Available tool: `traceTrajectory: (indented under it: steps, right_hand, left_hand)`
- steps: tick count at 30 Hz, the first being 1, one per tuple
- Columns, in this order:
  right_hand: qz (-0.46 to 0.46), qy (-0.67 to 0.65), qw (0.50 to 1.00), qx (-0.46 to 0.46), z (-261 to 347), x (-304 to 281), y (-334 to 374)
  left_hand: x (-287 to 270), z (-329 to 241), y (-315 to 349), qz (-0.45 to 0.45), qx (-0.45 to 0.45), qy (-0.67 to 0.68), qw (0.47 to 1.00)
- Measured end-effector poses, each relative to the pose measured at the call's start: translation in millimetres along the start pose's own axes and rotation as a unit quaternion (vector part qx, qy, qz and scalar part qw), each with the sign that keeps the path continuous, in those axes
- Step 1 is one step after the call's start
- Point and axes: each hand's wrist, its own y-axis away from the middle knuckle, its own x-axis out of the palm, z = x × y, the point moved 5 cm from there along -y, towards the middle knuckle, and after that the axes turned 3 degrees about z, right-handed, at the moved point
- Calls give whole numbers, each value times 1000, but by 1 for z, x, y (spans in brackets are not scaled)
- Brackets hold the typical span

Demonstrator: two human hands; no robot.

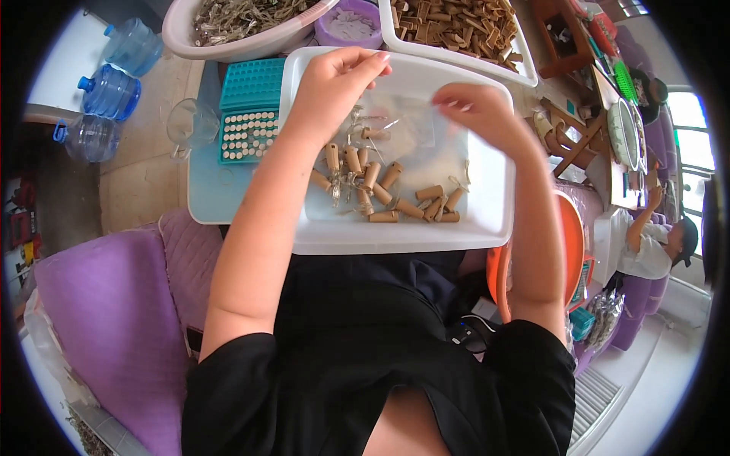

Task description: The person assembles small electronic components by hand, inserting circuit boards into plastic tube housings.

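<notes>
My left hand point(342, 80) is raised over the far left part of a white plastic tub point(403, 242). Its thumb and fingers are pinched together, and whatever may be between them is hidden. Over the tub's far right side hovers my right hand point(479, 112), fingers bent inward and smeared by motion. Below both hands, several small tan cylinders point(370, 176) lie loose in the tub, some with thin silvery strands attached. A tangle of these strands point(357, 121) and a clear plastic sheet point(418, 125) lie farther back in it.
Left of the tub, a teal rack point(226, 144) holds white round pieces, near a clear pitcher point(190, 125). Beyond stand a pink basin point(228, 52) of strands, a purple bowl point(323, 34) and a white bin point(456, 63) of tan pieces. An orange basin point(574, 235) is at right; another person point(646, 247) sits farther off.
</notes>
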Motion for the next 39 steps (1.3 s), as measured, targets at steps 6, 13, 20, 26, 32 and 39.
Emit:
traceTrajectory:
  steps: [6, 13, 20, 26, 32, 39]
  right_hand:
    - [-57, -29, 995, 74, -5, 87, -65]
    - [-66, -68, 992, 82, 5, 107, -87]
    - [-38, -372, 925, 67, 3, 71, -55]
    - [-38, -388, 917, 90, -5, 69, -22]
    - [-74, -459, 885, 33, 14, 55, -12]
    - [-129, -459, 878, -26, 33, 40, -12]
  left_hand:
    - [-15, 23, -2, -154, -23, 145, 977]
    - [-41, 30, -1, -221, 29, 193, 956]
    - [-52, 41, -3, -226, 25, 323, 919]
    - [-47, 44, -5, -206, -11, 281, 937]
    - [-17, 49, -5, -64, -125, 114, 984]
    - [11, 47, 2, 81, -198, 278, 937]
